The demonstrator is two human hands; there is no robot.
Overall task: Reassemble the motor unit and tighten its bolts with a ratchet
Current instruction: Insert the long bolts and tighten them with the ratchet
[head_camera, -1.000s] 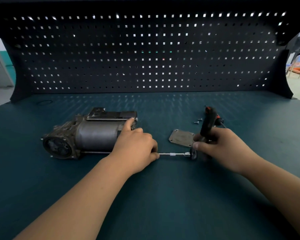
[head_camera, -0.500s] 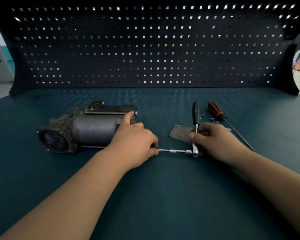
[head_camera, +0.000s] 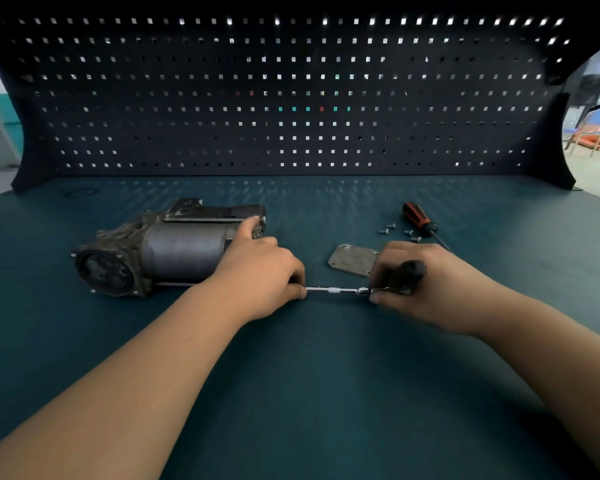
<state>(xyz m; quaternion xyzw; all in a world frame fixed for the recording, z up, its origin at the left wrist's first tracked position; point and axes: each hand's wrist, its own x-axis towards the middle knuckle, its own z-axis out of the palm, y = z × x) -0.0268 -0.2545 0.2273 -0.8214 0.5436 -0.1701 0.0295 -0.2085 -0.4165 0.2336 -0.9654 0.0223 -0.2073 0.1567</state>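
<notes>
Moved: ratchet [head_camera: 400, 271] handle, from pointing away to leaning right, low in the fist.
motor [head_camera: 174, 251]: on its side, left of centre on the bench [head_camera: 291, 393].
right hand [head_camera: 426, 285]: fingers clenched round the ratchet handle.
left hand [head_camera: 260, 271]: grasping the motor's right end, forefinger along its top, thumb against the extension bar [head_camera: 333, 290].
extension bar: level, running from motor end to ratchet head.
plate [head_camera: 352, 259]: flat, just behind the bar.
screwdriver [head_camera: 418, 218], screws [head_camera: 390, 229]: further back, right.
</notes>
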